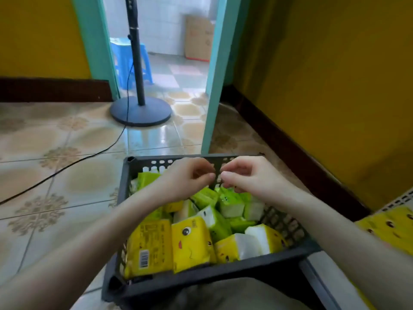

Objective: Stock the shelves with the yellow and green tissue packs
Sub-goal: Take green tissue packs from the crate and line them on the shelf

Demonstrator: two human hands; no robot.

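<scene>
Packs: yellow tissue packs and green tissue packs lie jumbled in the dark basket; more yellow on the shelf at right.
Grip: left hand and right hand hover over the far rim — both loosely curled, holding nothing visible.
Handling: likely light, soft, slick film — take each across its 2 broad faces.
</scene>
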